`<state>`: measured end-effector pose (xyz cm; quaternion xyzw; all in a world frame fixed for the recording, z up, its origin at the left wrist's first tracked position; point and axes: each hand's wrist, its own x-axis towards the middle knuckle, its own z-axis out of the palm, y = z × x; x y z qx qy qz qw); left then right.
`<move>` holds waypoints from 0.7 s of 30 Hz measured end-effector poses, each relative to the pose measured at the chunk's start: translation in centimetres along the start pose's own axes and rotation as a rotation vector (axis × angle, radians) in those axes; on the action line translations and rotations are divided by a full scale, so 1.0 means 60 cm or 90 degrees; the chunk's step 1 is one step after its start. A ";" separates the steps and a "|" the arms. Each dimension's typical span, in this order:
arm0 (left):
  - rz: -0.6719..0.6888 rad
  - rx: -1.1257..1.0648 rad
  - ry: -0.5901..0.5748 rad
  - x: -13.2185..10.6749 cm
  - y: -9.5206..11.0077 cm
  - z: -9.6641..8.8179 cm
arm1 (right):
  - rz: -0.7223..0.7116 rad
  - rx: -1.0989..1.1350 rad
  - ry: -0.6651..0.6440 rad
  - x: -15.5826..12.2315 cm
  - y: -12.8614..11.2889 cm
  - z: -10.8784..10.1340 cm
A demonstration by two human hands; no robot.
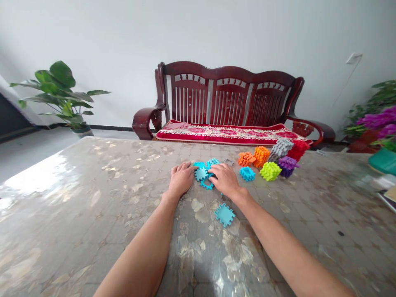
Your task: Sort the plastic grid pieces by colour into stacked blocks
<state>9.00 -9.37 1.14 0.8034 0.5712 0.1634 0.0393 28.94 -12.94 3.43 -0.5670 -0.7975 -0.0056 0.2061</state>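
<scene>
Both my hands rest on a patterned table (pixel 93 206) around a small cluster of teal toothed puzzle pieces (pixel 202 173). My left hand (pixel 181 179) lies palm down with its fingertips touching the left side of the cluster. My right hand (pixel 224 179) curls over the right side, fingers pinched on the teal pieces. One more teal piece (pixel 225 214) lies flat nearer me, between my forearms. A small teal assembled block (pixel 248 173) sits just right of my right hand.
Assembled cubes stand to the right: orange (pixel 261 156), a smaller orange one (pixel 246 159), lime (pixel 270 170), purple (pixel 287 166), grey (pixel 281 147), red (pixel 298 149). Behind the table is a dark wooden bench (pixel 229 99) with a red cushion. Plants stand far left (pixel 62 93) and right.
</scene>
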 end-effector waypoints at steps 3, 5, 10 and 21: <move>0.000 -0.004 0.000 0.001 0.000 0.000 | -0.023 0.007 0.023 -0.009 0.000 -0.010; -0.001 -0.011 -0.001 0.001 0.000 -0.001 | -0.004 0.025 0.057 -0.018 0.006 -0.021; -0.009 -0.018 -0.001 0.002 0.000 -0.002 | 0.173 0.139 0.087 -0.047 0.049 -0.044; -0.002 -0.015 -0.014 0.001 0.001 -0.006 | 0.215 0.182 0.009 -0.067 0.089 -0.017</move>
